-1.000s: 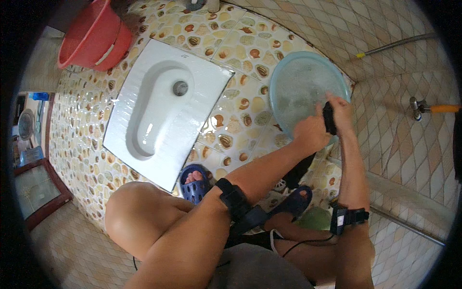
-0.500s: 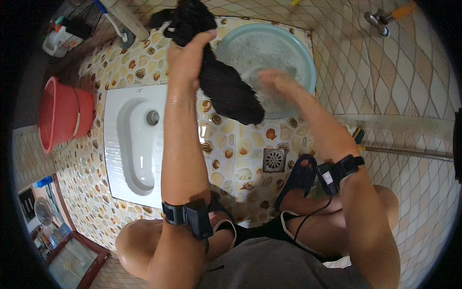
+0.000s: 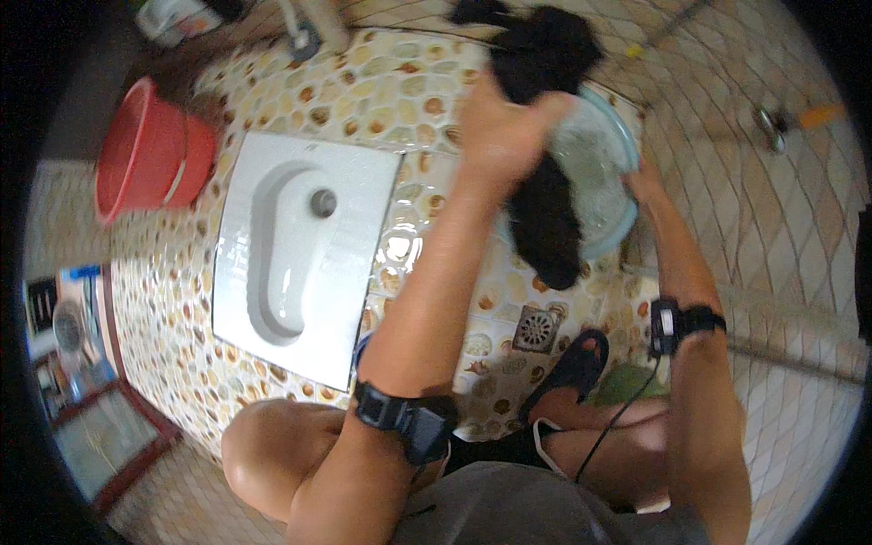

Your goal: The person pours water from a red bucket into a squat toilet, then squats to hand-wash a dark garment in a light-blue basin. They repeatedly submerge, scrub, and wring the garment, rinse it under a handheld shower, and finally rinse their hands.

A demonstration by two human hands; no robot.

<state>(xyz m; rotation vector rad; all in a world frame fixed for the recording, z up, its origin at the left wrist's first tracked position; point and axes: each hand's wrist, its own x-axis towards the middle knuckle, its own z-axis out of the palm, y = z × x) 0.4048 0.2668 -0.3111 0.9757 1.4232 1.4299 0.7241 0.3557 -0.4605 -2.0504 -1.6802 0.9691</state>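
A wet-looking bundle of black cloth (image 3: pixel 545 222) hangs from my left hand (image 3: pixel 504 136), whose fingers are closed round its middle. One part bunches up beyond the hand, and a thick lower part dangles in front of the basin. My right hand (image 3: pixel 643 184) is at the right rim of the light blue basin (image 3: pixel 627 136), its fingers bent over the edge. Cloudy, sudsy water (image 3: pixel 595 173) fills the basin. The cloth and my left hand hide the basin's left side.
Left of my left arm lies a white squat toilet (image 3: pixel 304 250). A red bucket (image 3: pixel 154 159) stands farther left. A floor drain (image 3: pixel 536 329) sits between the basin and my slippered foot (image 3: pixel 577 368). A tiled wall (image 3: pixel 754 218) rises at the right, with an orange-handled tap (image 3: pixel 804 118).
My left hand, still holding the black cloth, appears farther right and now overlaps the basin. My right hand has moved from above the water to the basin's right rim. The view has turned.
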